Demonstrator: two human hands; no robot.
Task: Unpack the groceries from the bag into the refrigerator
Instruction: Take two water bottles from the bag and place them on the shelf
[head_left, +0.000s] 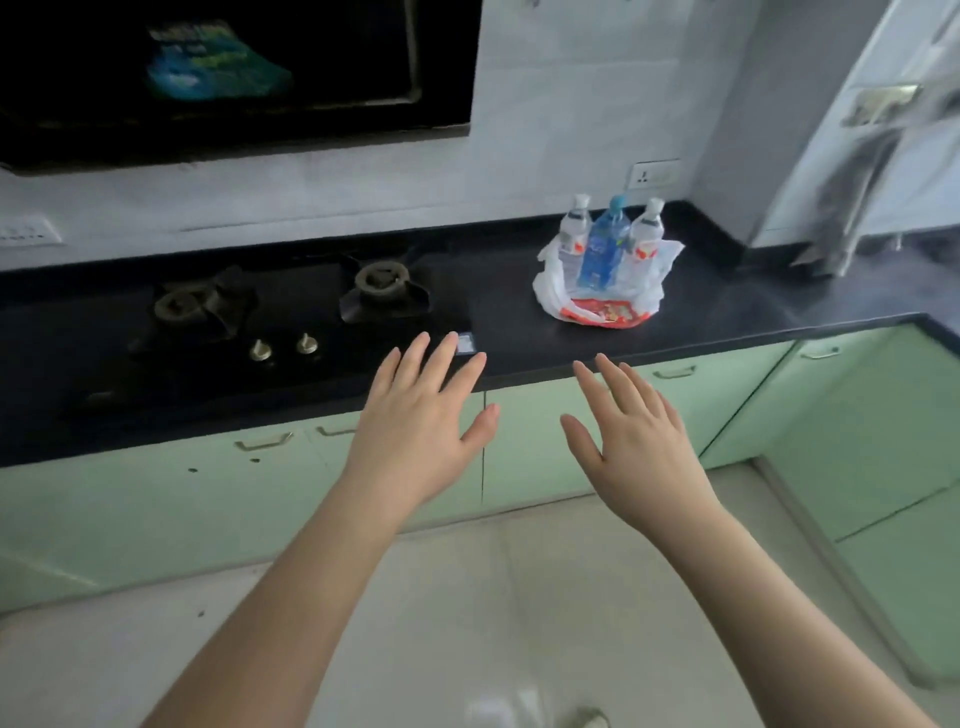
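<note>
Both grips are empty: my left hand (423, 423) and right hand (636, 441) hang palm-down with fingers straight and spread, in front of the black worktop (701, 317) and touching nothing. Farther back on it sits the white plastic bag (556, 283), slumped open, with three upright bottles (602, 247) standing in it and a red packet (605, 314) at its front. A gas hob (291, 312) lies left of the bag.

A home kitchen: a black tabletop (519, 332) carries a built-in gas hob (291, 322) with two burners and knobs, under a dark hood (234, 78). Pale green cabinets (156, 499) run beneath, white tiles (571, 104) with a wall socket (654, 174) stand behind, and a refrigerator (883, 130) is at the right.
</note>
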